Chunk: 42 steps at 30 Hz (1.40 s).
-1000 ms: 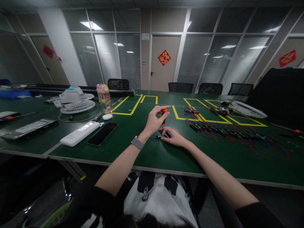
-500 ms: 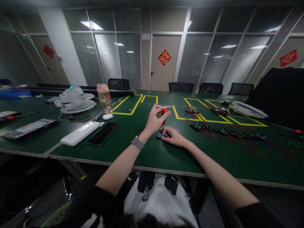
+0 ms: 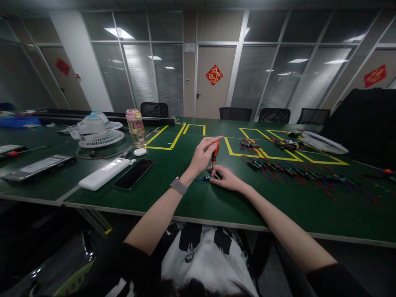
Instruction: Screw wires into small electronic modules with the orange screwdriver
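Left hand (image 3: 202, 156) pinches orange screwdriver (image 3: 214, 152) near-upright, tip down; right hand (image 3: 225, 177) pins small part (image 3: 216, 177).

Orange screwdriver (image 3: 215, 152) now more exposed and tilted in the left hand's (image 3: 202, 156) fingertips.

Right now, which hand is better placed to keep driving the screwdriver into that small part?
Left. The left hand already pinches the orange screwdriver upright over the small part. The right hand lies flat on the table, pinning that part, so it is probably best left there.
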Available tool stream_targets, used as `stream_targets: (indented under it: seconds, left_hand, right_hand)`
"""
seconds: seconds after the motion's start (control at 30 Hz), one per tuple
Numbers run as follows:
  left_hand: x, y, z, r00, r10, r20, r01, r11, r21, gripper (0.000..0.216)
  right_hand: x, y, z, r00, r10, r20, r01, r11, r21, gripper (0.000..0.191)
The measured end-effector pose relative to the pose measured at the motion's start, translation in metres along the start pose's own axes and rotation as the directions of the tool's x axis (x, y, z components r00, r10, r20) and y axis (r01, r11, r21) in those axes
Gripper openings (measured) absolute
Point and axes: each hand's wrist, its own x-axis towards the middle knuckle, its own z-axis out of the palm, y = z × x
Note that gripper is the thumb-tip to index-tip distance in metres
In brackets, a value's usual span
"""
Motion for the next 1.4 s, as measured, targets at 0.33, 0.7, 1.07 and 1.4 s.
stream_targets:
  seconds: [0.33, 0.7, 1.07, 1.4]
  left_hand:
    - [-0.0035, -0.0017, 0.0014, 0.995, 0.074, -0.069, -0.059, 0.978, 0.198, 0.023]
    - [-0.0042, -0.0019, 0.0007, 0.991, 0.083, -0.106, -0.06, 0.977, 0.203, 0.02]
    - [-0.002, -0.0044, 0.0, 0.995, 0.023, -0.102, -0.006, 0.987, 0.162, 0.024]
    - [0.0017, -0.0055, -0.0022, 0.993, -0.069, -0.099, 0.075, 0.996, 0.054, 0.028]
  right_hand:
    - [-0.0005, 0.0011, 0.0009, 1.0, 0.004, -0.007, -0.004, 1.0, -0.011, 0.014]
    - [0.0001, 0.0009, 0.0004, 1.0, 0.012, -0.008, -0.013, 1.0, -0.012, 0.014]
    - [0.0002, 0.0027, 0.0009, 1.0, -0.001, -0.003, 0.001, 1.0, -0.018, 0.013]
    - [0.0, 0.0002, 0.0001, 1.0, -0.001, 0.009, 0.001, 0.999, -0.036, 0.013]
